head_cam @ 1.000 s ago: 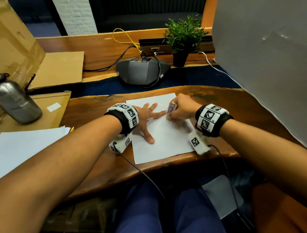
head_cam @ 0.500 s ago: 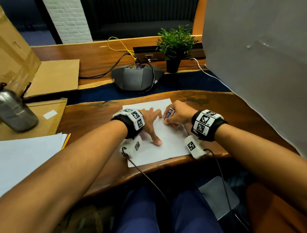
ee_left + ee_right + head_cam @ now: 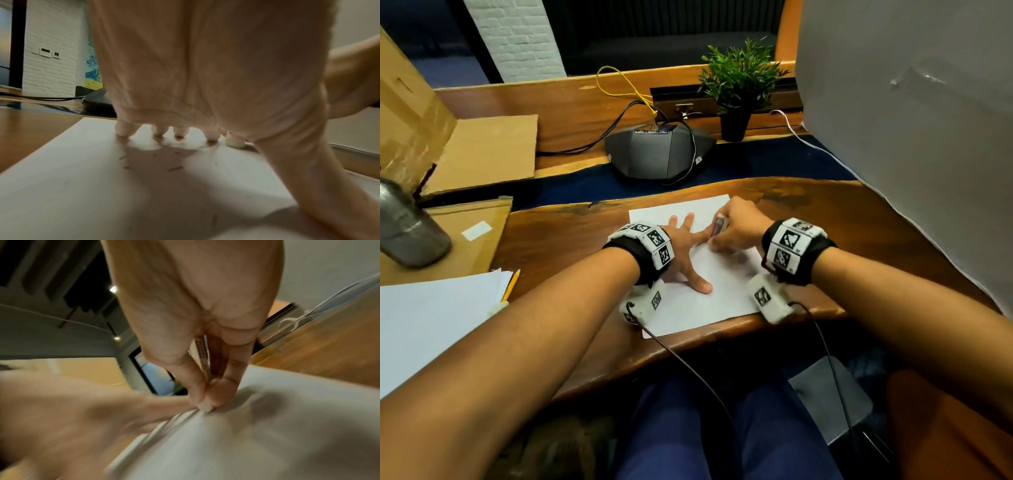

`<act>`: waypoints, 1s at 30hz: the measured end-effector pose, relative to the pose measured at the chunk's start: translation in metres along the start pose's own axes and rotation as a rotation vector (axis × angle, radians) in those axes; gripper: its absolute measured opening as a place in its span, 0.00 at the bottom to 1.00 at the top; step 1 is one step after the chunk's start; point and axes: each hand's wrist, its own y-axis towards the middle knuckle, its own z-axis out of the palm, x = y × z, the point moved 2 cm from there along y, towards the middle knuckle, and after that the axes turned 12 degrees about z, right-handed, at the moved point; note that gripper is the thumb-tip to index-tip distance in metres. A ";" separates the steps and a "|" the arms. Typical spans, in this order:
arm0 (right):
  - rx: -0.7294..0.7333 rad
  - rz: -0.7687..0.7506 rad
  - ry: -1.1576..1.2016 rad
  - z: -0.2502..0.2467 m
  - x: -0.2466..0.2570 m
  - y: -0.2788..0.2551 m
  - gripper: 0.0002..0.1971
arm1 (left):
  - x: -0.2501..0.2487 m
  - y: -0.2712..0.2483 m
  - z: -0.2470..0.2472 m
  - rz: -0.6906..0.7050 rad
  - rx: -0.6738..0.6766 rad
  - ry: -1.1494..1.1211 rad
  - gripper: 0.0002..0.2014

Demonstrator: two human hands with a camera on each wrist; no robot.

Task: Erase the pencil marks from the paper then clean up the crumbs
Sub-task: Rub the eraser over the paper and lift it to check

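Two hands on paper [image 3: 709, 301] at counter [image 3: 571, 233] front edge.
Left hand [image 3: 685, 253] flat, fingers spread, pinning sheet; right hand [image 3: 736, 226] grip pinches eraser [image 3: 206, 408], tip on paper. Crumbs [image 3: 174, 168] beneath left palm.

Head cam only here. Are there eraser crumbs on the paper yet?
Observer: Yes. The left wrist view shows several dark crumbs on the paper, in the shadow under the left hand.
Operator: Eraser tip on the sheet?
Observer: In the right wrist view the eraser has its white tip touching the paper, pinched low by the right hand.
Operator: Left palm flat?
Observer: No. Only its fingertips and thumb press down; the palm is arched above the sheet.
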 end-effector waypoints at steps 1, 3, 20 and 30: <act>0.039 -0.042 -0.056 0.007 0.002 -0.006 0.11 | 0.000 0.000 0.000 0.007 -0.004 -0.007 0.67; 0.075 -0.017 -0.080 0.009 0.003 -0.007 0.14 | 0.003 0.000 0.000 0.012 0.001 -0.018 0.68; 0.074 0.047 -0.090 -0.009 -0.009 -0.009 0.15 | -0.005 -0.003 -0.005 0.009 0.071 0.038 0.71; 0.032 0.037 -0.045 -0.007 -0.008 -0.008 0.12 | -0.001 -0.006 -0.007 0.038 0.116 0.083 0.72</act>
